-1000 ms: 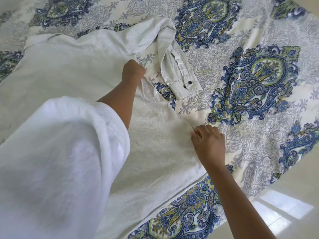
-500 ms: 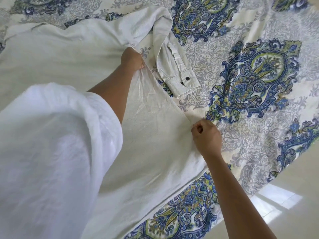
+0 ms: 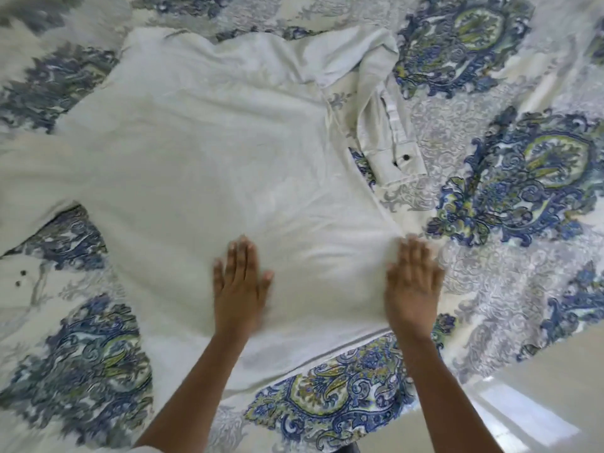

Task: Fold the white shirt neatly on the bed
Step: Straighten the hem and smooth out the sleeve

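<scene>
The white shirt [image 3: 202,165] lies spread flat, back side up, across the patterned bed cover [image 3: 510,204]. Its right sleeve [image 3: 385,125] is bent down beside the body, the cuff with a dark button near the shirt's right edge. The left sleeve [image 3: 23,178] runs off the left side. My left hand [image 3: 240,287] lies flat with straight fingers on the lower middle of the shirt. My right hand [image 3: 413,286] presses flat on the shirt's lower right edge. The frame is a little blurred by motion.
The bed cover has blue and green paisley patterns all round the shirt. The bed's edge [image 3: 539,351] runs along the lower right, with pale floor [image 3: 536,407] beyond it. Two dark buttons [image 3: 20,278] show on white cloth at the far left.
Both hands let go of the shirt's right side seam and came down to lie flat on its lower part. The view swung left, showing the whole shirt.
</scene>
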`<state>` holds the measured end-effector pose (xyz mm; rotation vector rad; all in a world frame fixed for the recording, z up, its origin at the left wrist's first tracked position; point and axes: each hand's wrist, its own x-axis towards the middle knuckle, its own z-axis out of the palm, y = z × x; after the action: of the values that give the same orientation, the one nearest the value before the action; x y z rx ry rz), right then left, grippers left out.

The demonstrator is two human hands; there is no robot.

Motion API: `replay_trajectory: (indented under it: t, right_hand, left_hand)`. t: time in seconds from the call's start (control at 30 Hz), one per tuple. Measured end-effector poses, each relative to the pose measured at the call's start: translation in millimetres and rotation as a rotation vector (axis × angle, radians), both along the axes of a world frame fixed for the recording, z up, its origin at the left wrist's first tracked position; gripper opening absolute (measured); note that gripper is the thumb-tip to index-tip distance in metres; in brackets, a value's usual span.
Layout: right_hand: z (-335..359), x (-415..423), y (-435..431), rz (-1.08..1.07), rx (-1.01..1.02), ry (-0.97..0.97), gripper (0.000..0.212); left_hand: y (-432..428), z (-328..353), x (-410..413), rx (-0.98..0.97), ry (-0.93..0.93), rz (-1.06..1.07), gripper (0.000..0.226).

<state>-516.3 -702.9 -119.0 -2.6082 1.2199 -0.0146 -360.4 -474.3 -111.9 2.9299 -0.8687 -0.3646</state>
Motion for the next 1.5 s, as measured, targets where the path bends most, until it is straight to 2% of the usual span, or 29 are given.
replay_trajectory:
  t: [0.03,0.07,0.2,0.27,0.33,0.37,0.43,0.5,0.53,0.57,0.63,0.7,0.8,0.9,1.03,1.13,1.2,1.23,1.27,1.33,1.37,1.43,1.5]
  right_hand:
    - [7.2,6.7,6.5,-0.024,-0.002,-0.031,0.055]
    - [16.5,20.9,20.2,0.040,-0.016,-0.077,0.054]
    - [26.9,90.7,105.8,0.534,0.023,-0.133,0.050]
    - [18.7,112.6,137.7,0.719,0.069,-0.067,0.051]
    - [-0.8,118.8,137.2,0.813,0.045,0.008,0.051]
    - [-8.4,120.0,128.8,0.780,-0.004,0.023,0.051]
    - [-16.5,123.7,113.4,0.579,-0.056,-0.005,0.050]
    - [-8.0,128.8,113.0,0.341,0.000,-0.030,0.052]
    - [-3.7,135.2,123.0,0.291,0.015,-0.052,0.053]
    - [-0.6,141.4,136.2,0.318,0.029,-0.072,0.054]
    - [1.2,145.7,159.7,0.580,0.029,-0.057,0.055]
    - [-1.2,145.5,163.6,0.758,0.009,0.000,0.055]
    - [-1.5,148.7,160.6,0.643,0.033,0.044,0.055]
    - [2.5,150.2,162.8,0.655,0.049,0.057,0.052]
    - [2.8,150.1,162.9,0.638,0.031,0.071,0.052]
    - [2.3,151.0,164.3,0.654,0.022,0.095,0.051]
    - [4.5,151.7,164.6,0.653,0.031,0.078,0.052]
    - [5.7,152.7,165.6,0.626,0.046,0.050,0.052]
    - [6.9,156.2,168.4,0.581,0.065,0.011,0.053]
    - [10.9,171.1,183.3,0.539,0.062,-0.079,0.052]
    - [13.7,183.3,195.4,0.587,0.052,-0.115,0.051]
    - [13.6,211.8,216.4,0.840,0.015,-0.105,0.050]
    - [2.4,238.6,212.5,1.082,-0.068,-0.053,0.052]
  left_hand:
    - [8.6,5.3,-3.3,0.014,0.017,0.047,0.068]
    - [11.5,11.0,-6.7,0.013,0.032,0.071,0.068]
    - [13.9,27.5,-15.7,-0.036,0.070,0.095,0.061]
    - [35.3,24.7,-13.2,-0.050,0.030,0.239,0.062]
    - [74.3,18.0,-12.5,-0.080,0.020,0.471,0.065]
    - [96.2,16.4,-12.6,-0.090,0.027,0.606,0.066]
    - [132.4,16.6,-13.5,-0.234,0.044,0.857,0.064]
    - [147.4,23.4,-15.3,-0.404,0.045,0.946,0.054]
    - [147.8,29.1,-15.5,-0.468,0.091,0.968,0.045]
    - [147.3,32.6,-14.7,-0.498,0.157,1.002,0.035]
    - [149.7,32.1,-13.7,-0.527,0.261,1.128,0.017]
    - [154.5,31.9,-15.6,-0.629,0.372,1.285,0.010]
    - [162.3,42.6,-10.7,-0.763,0.516,1.459,0.008]
    - [164.3,51.2,-1.5,-0.832,0.619,1.541,0.011]
    - [168.1,49.1,0.9,-0.712,0.627,1.409,0.015]
    - [170.2,49.3,-3.4,-0.653,0.574,1.459,0.022]
    - [165.9,54.8,-4.8,-0.544,0.465,1.453,0.013]
    - [161.7,59.8,-2.0,-0.441,0.351,1.415,0.006]
    - [155.9,63.4,4.3,-0.349,0.204,1.326,0.002]
    - [137.2,62.3,27.5,-0.314,-0.053,1.016,0.017]
    - [125.4,56.0,45.8,-0.320,-0.107,0.812,0.027]
    - [106.0,35.6,82.8,-0.258,-0.046,0.446,0.047]
    - [110.0,15.9,115.3,-0.100,0.038,0.265,0.057]
